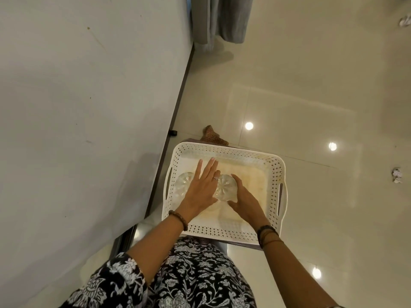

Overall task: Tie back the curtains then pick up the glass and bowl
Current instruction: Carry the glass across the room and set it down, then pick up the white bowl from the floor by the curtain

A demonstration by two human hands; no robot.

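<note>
right hand [242,200] cups a clear ribbed piece [223,187], likely the bowl, in the white basket [273,172]. left hand [203,187] flat, fingers spread. second clear piece [183,183] at left. risk: slick glass slips, the 2 knock.

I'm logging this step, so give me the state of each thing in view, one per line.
Left glass piece: in the basket, partly under the left hand.
Middle glass piece: in the basket, between both hands.
Basket: upright, white, stained base.
Left hand: open, fingers spread flat.
Right hand: cupped against the middle glass piece.
Curtain: hanging by the wall.
Paper scraps: crumpled on the floor.
</note>
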